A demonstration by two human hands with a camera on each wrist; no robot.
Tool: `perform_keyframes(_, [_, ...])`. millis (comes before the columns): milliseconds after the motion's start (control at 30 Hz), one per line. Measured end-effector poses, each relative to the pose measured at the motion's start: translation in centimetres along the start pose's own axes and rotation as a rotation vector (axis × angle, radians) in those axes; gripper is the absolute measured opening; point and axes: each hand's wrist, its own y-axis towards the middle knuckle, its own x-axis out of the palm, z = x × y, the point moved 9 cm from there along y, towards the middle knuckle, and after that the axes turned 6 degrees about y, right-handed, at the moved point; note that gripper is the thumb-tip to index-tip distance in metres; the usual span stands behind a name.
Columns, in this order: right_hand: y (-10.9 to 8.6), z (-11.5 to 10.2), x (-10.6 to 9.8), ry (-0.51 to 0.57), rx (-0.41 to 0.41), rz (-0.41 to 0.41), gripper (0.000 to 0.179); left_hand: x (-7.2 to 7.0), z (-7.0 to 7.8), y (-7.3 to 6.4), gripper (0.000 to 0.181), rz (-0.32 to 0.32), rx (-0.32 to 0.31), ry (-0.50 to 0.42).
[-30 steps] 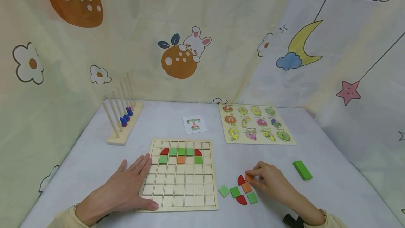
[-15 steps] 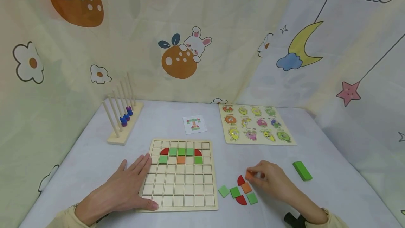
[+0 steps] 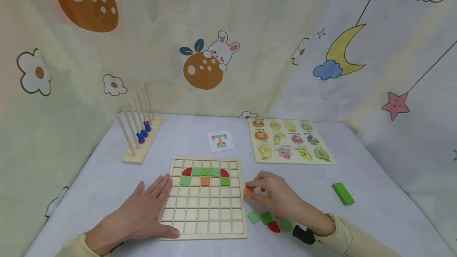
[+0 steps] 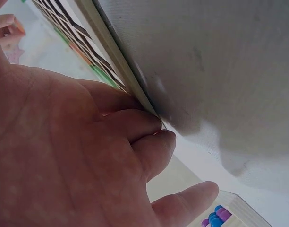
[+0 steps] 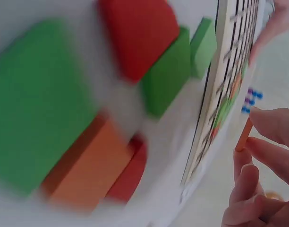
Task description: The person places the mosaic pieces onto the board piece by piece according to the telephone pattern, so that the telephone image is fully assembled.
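My left hand lies with straight fingers along the left edge of the wooden grid board, its thumb over the front left corner. Between thumb and fingers my right hand pinches an orange square tile just off the board's right edge; the right wrist view shows this tile edge-on. On the board, a row of green tiles runs between two red quarter-round tiles. Below that row sit an orange tile and two green ones. Loose tiles lie under my right forearm, some partly hidden.
Behind the board lies a small pattern card. A fruit puzzle board is at the back right, a peg stand with blue and purple beads at the back left. A green block lies far right.
My right hand has carried the orange tile from the loose pile leftward and away from me to the board's right edge. My left hand has stayed in place.
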Motion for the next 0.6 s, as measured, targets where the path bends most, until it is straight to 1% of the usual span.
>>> perform_keyframes(100, [1.3,-2.0,1.6,0.005,-0.095,-0.027,0.028,0.1,0.0,0.1,0.146,-0.008,-0.008,0.003])
perform_keyframes(167, [2.2,-3.2,2.4,-0.008,-0.139,-0.036,0.027,0.1,0.0,0.1,0.147,-0.009,-0.013,0.007])
perform_keyframes(300, [4.2,-5.4,3.2,-0.077,-0.215,-0.027,0.024,-0.1,0.0,0.0,0.147,-0.005,-0.014,0.017])
perform_keyframes(433, [6.0,-6.9,4.1,-0.104,-0.258,-0.026,0.024,-0.2,0.1,-0.1,0.148,0.007,-0.003,0.027])
perform_keyframes(600, [7.5,-7.8,5.7,-0.090,-0.282,-0.058,0.026,-0.2,0.1,-0.1,0.147,0.001,-0.001,0.031])
